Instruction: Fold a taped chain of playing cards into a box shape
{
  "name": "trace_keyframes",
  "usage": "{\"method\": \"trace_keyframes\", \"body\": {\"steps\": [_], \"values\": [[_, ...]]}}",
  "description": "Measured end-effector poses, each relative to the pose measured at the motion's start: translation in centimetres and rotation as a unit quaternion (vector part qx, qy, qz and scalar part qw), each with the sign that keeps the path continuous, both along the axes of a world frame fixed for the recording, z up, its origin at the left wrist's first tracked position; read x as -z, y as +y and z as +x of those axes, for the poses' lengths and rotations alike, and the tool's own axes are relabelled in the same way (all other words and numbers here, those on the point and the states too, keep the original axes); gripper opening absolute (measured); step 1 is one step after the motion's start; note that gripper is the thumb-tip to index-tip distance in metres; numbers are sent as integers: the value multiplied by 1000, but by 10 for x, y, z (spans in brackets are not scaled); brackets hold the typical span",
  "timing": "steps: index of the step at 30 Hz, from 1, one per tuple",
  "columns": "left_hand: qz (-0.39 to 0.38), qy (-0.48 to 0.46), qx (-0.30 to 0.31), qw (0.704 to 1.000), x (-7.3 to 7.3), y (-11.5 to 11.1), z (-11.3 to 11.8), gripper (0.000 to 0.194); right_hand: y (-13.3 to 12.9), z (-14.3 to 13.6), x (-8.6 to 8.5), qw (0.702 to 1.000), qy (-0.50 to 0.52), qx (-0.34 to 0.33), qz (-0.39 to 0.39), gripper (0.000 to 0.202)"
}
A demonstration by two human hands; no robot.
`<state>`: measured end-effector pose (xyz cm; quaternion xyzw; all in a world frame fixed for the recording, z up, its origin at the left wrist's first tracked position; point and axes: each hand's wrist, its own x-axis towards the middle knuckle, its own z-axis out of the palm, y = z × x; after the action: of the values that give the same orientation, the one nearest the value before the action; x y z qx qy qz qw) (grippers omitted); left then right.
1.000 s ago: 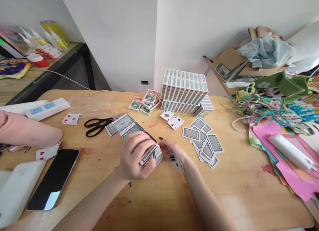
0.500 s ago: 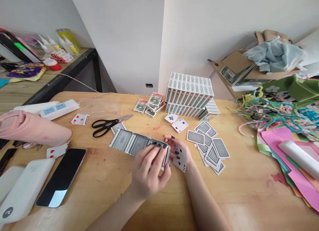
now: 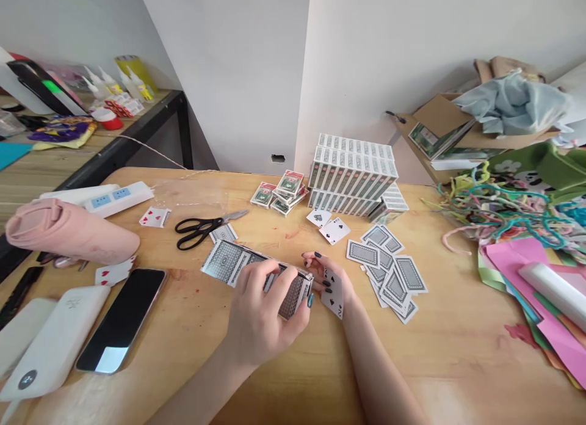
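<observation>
My left hand (image 3: 263, 306) is wrapped over a long strip of joined playing cards (image 3: 224, 263), patterned backs outward, thumb at its right end. At that end my right hand (image 3: 327, 281) has bent fingers and holds a loose two of spades (image 3: 333, 294) against its palm; its fingertips are near the strip's end. Face-down cards (image 3: 391, 269) lie spread to the right. Two face-up cards (image 3: 334, 231) rest behind my right hand. Black-handled scissors (image 3: 201, 229) lie beyond the strip, beside another face-down card (image 3: 224, 232).
Stacked card boxes (image 3: 352, 168) and a few loose boxes (image 3: 289, 185) stand at the back. A phone (image 3: 121, 321), power bank (image 3: 57, 339), pink roll (image 3: 75, 229) and power strip (image 3: 119, 198) are left. Yarn (image 3: 494, 199) and coloured sheets (image 3: 526, 278) lie right.
My left hand has shifted left along the card strip, uncovering more of its right end. My right hand keeps the two of spades. The whole view has moved slightly.
</observation>
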<state>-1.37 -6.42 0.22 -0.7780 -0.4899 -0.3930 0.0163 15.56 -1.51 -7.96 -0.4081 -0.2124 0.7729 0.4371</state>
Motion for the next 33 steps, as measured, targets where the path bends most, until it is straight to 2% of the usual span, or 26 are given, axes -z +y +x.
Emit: {"method": "trace_keyframes", "body": {"steps": [3,7,10,18,24,33], "values": [[12,44,-9,999,-7,8,-1,22,-1,-2,0,1000,-11,-3,4,32],[-55,78,81,992,-10,20,-1,14,-1,-4,-1,1000,-22,-15,2,31],[-72,88,111,987,-12,25,-1,14,-1,-5,-1,1000,-22,-20,4,29],[-104,173,138,970,-27,33,-3,23,1,-4,2,1000,-13,-28,3,29],[-152,201,143,957,-29,36,1,16,0,-4,3,1000,-3,-24,16,25],[-290,252,157,910,-44,48,2,29,1,-4,13,1000,11,-11,23,26]]}}
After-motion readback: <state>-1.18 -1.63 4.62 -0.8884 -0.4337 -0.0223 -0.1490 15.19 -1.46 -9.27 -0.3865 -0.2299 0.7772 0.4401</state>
